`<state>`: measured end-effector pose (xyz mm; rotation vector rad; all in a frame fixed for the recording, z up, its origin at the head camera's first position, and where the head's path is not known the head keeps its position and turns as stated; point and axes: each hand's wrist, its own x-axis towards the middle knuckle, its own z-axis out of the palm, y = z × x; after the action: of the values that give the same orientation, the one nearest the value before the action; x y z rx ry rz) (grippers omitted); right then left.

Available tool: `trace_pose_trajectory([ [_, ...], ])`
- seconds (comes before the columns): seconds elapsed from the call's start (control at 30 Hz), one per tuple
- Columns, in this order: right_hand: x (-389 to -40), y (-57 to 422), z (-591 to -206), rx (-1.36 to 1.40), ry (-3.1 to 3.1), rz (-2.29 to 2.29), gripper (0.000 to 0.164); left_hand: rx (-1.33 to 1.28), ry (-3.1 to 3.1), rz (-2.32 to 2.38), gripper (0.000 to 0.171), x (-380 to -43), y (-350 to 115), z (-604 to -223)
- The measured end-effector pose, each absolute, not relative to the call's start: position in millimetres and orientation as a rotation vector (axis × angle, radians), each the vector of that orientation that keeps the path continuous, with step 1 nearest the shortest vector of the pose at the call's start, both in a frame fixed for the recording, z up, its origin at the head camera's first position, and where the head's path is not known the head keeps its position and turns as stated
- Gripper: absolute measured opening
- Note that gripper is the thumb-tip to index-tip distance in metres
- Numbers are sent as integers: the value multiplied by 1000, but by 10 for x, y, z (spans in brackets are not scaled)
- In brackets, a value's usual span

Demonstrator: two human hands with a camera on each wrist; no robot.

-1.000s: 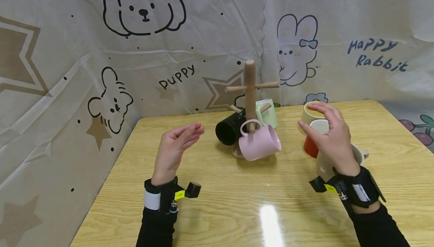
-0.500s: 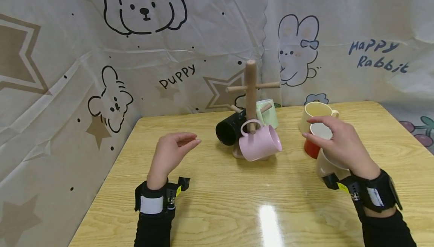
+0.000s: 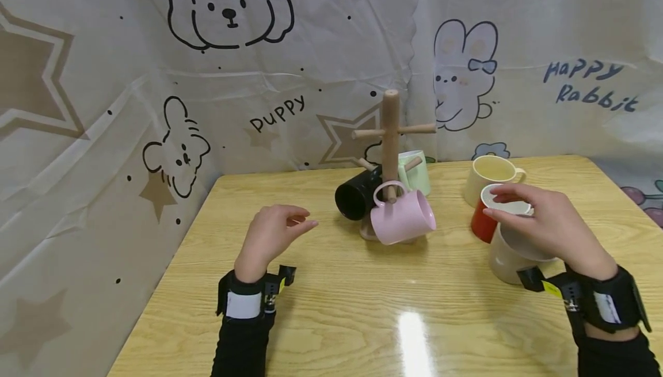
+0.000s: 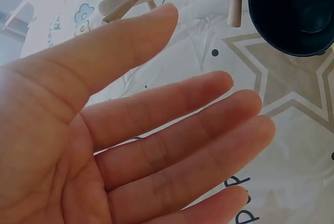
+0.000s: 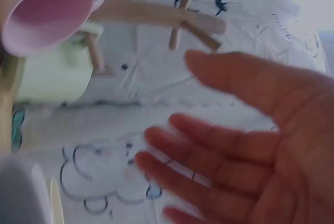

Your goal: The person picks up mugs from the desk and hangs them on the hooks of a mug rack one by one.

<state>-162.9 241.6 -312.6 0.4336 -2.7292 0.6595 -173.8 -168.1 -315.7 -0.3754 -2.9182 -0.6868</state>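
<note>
My right hand (image 3: 549, 224) hovers over a whitish mug (image 3: 510, 256) and a red mug (image 3: 483, 221) with a white inside, on the right of the table. Its thumb and fingers stand apart with nothing between them, as the right wrist view also shows. Left of the mug tree (image 3: 391, 147), my left hand (image 3: 271, 236) is held above the table; in the left wrist view its fingers are straight and hold nothing. On the tree's lower pegs hang a pink mug (image 3: 403, 219), a black mug (image 3: 357, 195) and a light green mug (image 3: 416, 172).
A pale yellow mug (image 3: 489, 178) stands behind the red one, near the back edge of the wooden table (image 3: 342, 302). The tree's upper pegs (image 3: 418, 129) carry no mugs. A printed cloth (image 3: 259, 66) hangs along the back and left.
My right hand has drawn back to the right and toward me, exposing more of the yellow and red mugs. The left hand has shifted slightly, its thumb and fingers parting. The mugs stay in place.
</note>
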Motion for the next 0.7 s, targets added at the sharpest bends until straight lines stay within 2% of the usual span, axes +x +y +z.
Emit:
trace_pose_trajectory([
  [0.23, -1636, 2863, -3247, 476, -2546, 648, 34, -368, -2922, -691, 36, -1727, -1678, -3149],
  [0.37, -1658, 3223, -3391, 404, -2541, 840, 35, -370, -2936, -689, 35, -1745, -1687, -3155],
  [0.5, -1661, 3562, -3584, 317, -2657, 1061, 44, -374, -2948, -692, 34, -1763, -1687, -3169],
  [0.6, -1676, 3773, -3757, 362, -2710, 1185, 50, -384, -2954, -696, 33, -1763, -1672, -3176],
  [0.7, -1705, 3921, -3934, 442, -2649, 1352, 48, -405, -2960, -694, 33, -1766, -1651, -3180],
])
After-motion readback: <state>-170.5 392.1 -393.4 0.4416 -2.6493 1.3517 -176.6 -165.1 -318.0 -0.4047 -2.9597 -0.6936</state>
